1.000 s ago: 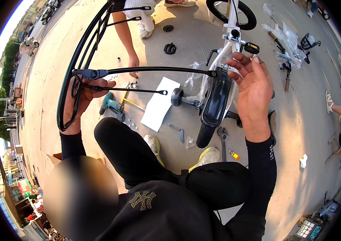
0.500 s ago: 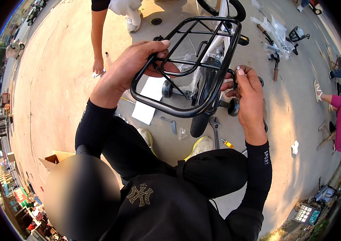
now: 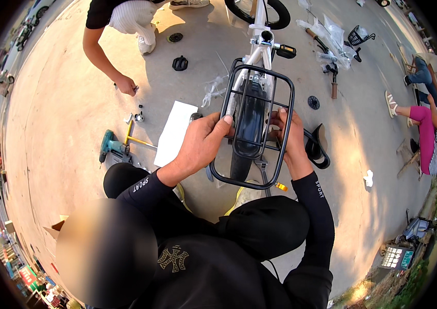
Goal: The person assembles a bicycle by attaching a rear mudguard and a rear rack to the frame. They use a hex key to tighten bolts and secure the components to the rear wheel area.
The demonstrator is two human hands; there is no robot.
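A black tubular bicycle rack (image 3: 244, 183) sits over the rear wheel (image 3: 249, 123) of a white-framed bicycle (image 3: 258, 54), which stands between my feet. My left hand (image 3: 203, 141) grips the rack's left side, thumb on top and fingers curling underneath. On the opposite side my right hand (image 3: 291, 136) is closed around the rack, thumb near the tube. Its fingertips are partly hidden under the bars, so any small part between them cannot be made out. An adjustable wrench (image 3: 262, 165) lies beneath the rack, beside a yellow-orange handled tool (image 3: 281, 186).
White paper (image 3: 173, 134), a yellow bar tool (image 3: 141, 141) and a teal power drill (image 3: 110, 145) lie left. Another person's hand (image 3: 125, 85) reaches down beyond them. A black curved part (image 3: 319, 149) is at right; a handlebar (image 3: 319, 41) and basket (image 3: 358, 36) lie farther off.
The rack has come down and now sits over the rear wheel. My left hand has shifted lower along it, and my right hand has moved in from the side onto the rack.
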